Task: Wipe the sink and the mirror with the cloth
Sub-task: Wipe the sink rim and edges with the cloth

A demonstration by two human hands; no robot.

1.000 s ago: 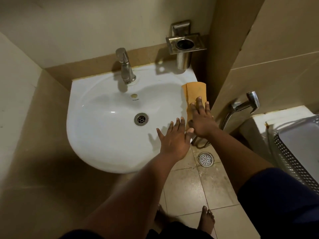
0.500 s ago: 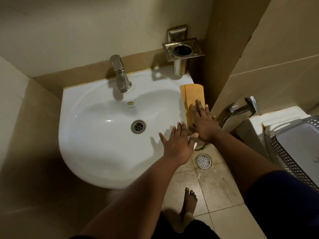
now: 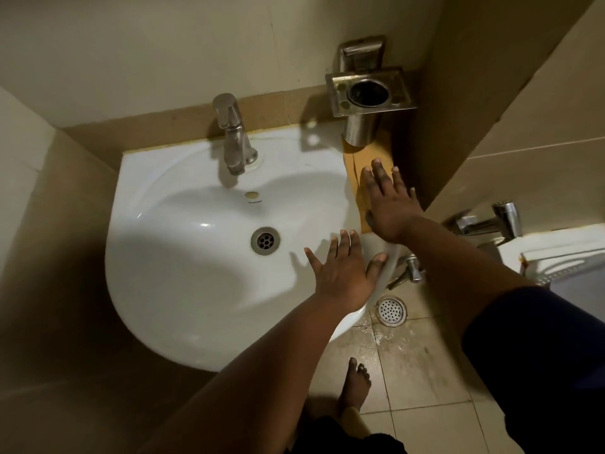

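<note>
The white sink (image 3: 183, 273) fills the middle of the view, with a steel faucet (image 3: 234, 139) at its back and a drain (image 3: 265, 240) in the bowl. An orange cloth (image 3: 355, 172) lies on the sink's right rim, reaching back under the steel holder. My right hand (image 3: 389, 208) presses flat on the cloth, fingers spread, and covers most of it. My left hand (image 3: 340, 273) rests flat on the front right rim with its fingers apart and nothing in it. No mirror is in view.
A steel tumbler holder (image 3: 368, 93) hangs on the wall above the sink's back right corner. A tiled wall corner stands close on the right, with a steel wall tap (image 3: 487, 221) beyond it. A floor drain (image 3: 391, 311), wet tiles and my bare foot (image 3: 355, 385) are below.
My right hand has slid the cloth along the right rim toward the back wall, under the holder. My left hand stays on the front rim. The camera has moved closer.
</note>
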